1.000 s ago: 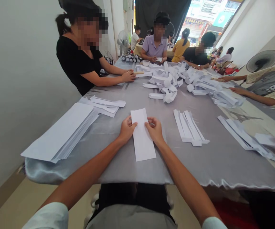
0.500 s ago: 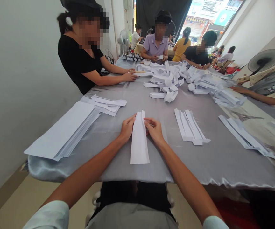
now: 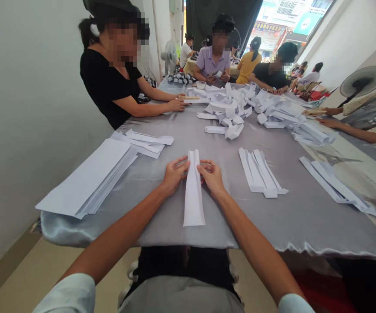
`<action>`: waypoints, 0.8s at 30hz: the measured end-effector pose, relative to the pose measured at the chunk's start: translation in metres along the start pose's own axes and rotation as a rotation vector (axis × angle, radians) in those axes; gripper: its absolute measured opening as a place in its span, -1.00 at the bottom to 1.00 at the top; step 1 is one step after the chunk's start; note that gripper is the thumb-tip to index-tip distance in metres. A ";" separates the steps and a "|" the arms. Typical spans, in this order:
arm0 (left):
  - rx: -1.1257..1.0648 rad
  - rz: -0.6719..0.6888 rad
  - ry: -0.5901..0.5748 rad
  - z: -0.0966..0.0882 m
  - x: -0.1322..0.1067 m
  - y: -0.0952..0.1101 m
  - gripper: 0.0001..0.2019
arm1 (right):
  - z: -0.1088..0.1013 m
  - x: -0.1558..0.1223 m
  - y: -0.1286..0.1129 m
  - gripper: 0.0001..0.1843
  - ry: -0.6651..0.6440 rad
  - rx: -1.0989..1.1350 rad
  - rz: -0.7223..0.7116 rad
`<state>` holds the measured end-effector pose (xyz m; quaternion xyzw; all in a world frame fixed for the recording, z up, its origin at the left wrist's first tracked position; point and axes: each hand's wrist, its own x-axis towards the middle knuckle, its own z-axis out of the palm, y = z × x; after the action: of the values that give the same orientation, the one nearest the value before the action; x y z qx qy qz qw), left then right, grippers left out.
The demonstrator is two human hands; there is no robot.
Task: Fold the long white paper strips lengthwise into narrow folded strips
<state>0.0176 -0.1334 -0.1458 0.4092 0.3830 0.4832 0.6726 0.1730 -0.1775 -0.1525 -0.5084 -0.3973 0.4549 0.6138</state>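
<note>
A long white paper strip (image 3: 193,195) lies lengthwise before me on the grey tablecloth (image 3: 162,217), its two long sides folded in toward the middle. My left hand (image 3: 173,174) pinches the strip's left side near its far end. On the other side, my right hand (image 3: 211,174) pinches the right fold, fingers curled. Both hands press the folds together.
A stack of flat white sheets (image 3: 90,178) lies at my left. Folded strips (image 3: 260,172) sit right of my hands, more (image 3: 336,187) farther right. A heap of folded paper (image 3: 233,108) fills the table's middle. Several people sit around the table; a fan (image 3: 360,82) stands right.
The flat paper strip has been folded inward along both long sides and is now much narrower. My hands have closed in toward each other on it.
</note>
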 end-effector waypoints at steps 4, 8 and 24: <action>0.040 0.021 0.011 0.001 -0.001 -0.002 -0.41 | 0.002 0.000 0.001 -0.47 -0.030 0.041 0.050; 0.089 0.038 -0.011 0.002 -0.003 -0.001 -0.44 | 0.002 0.000 0.000 -0.53 -0.064 0.042 0.053; 0.155 0.034 -0.183 -0.002 -0.005 0.002 -0.58 | 0.003 -0.006 -0.001 -0.52 -0.131 -0.007 0.034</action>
<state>0.0143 -0.1379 -0.1442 0.5086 0.3493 0.4241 0.6629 0.1685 -0.1821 -0.1507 -0.4865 -0.4294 0.4960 0.5770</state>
